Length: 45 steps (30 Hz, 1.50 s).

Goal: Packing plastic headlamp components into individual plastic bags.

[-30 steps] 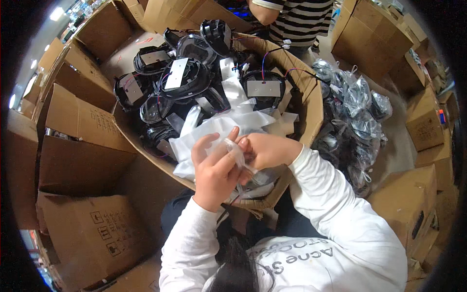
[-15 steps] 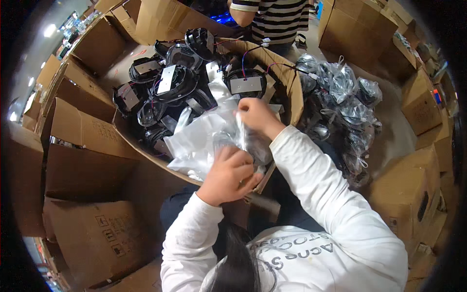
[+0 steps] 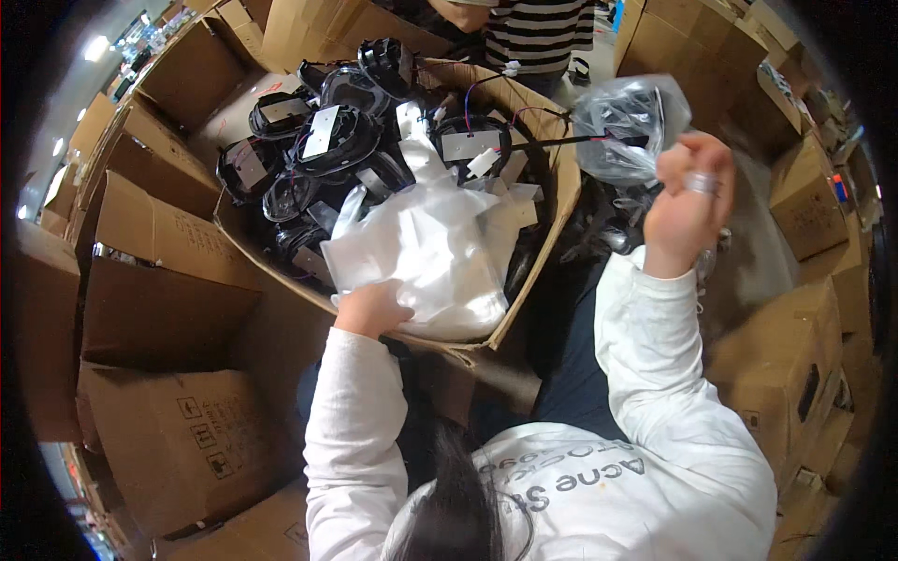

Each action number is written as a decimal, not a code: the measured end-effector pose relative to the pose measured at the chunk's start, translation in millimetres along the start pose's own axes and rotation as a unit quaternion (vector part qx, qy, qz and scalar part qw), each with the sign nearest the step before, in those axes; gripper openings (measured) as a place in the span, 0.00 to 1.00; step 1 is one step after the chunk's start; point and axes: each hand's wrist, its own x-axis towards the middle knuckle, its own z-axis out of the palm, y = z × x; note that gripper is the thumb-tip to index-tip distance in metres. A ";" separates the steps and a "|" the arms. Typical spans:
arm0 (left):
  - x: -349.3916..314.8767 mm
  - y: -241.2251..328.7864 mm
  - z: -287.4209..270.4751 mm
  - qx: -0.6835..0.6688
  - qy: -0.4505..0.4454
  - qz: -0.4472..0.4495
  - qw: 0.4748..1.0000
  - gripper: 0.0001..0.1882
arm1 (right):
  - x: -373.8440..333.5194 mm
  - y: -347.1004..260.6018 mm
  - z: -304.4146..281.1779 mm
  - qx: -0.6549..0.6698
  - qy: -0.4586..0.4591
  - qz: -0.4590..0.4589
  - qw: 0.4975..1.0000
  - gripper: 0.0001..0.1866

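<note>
To the right of the big carton, my right hand (image 3: 690, 201) is raised, its fingers closed on the top of a clear plastic bag (image 3: 631, 126). Inside that bag is a dark, rounded part, too blurred to name. My left hand (image 3: 374, 309) is at the carton's near edge, its fingers closed on the edge of a stack of white translucent plastic bags (image 3: 430, 257); some fingertips are hidden. Behind the stack, black oval housings (image 3: 341, 140) with pale metal plates and thin wires fill the open carton (image 3: 558, 201).
On the floor right of the carton lies a heap of bagged parts (image 3: 613, 229), partly covered by my right arm. Cardboard boxes (image 3: 178, 229) stand along the left, and another box (image 3: 776, 365) at the right. Beyond the carton is a person in a striped shirt (image 3: 538, 37).
My right hand has moved from the white bags to the right, carrying a filled clear bag out over the heap. My left hand has shifted left and lies at the stack's near edge.
</note>
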 end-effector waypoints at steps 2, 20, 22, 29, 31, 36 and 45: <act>3.6 -5.3 1.1 0.009 -0.026 -0.010 1.000 0.24 | -10.0 22.7 3.5 -0.179 -0.101 0.005 0.979 0.12; 15.2 27.6 -62.9 -0.486 0.591 0.168 0.622 0.08 | -75.9 85.8 59.3 -0.161 -0.601 0.457 0.636 0.26; 16.2 28.0 -62.9 -0.483 0.597 0.168 0.618 0.08 | -88.5 92.9 69.8 -0.171 -0.643 0.459 0.590 0.34; 26.6 16.3 -64.1 -0.445 0.583 0.119 0.669 0.07 | -87.9 104.2 101.2 0.008 -0.448 0.403 0.798 0.42; 30.1 7.5 -61.4 -0.445 0.565 0.107 0.686 0.07 | -85.1 123.6 102.2 -0.002 -0.461 0.415 0.785 0.42; 35.0 -4.0 -56.4 -0.387 0.541 0.117 0.738 0.05 | -90.7 136.1 103.8 -0.012 -0.459 0.473 0.751 0.45; 24.4 9.2 -50.3 -0.284 0.522 0.153 0.789 0.06 | -100.7 115.2 91.5 0.109 -0.334 0.459 0.816 0.29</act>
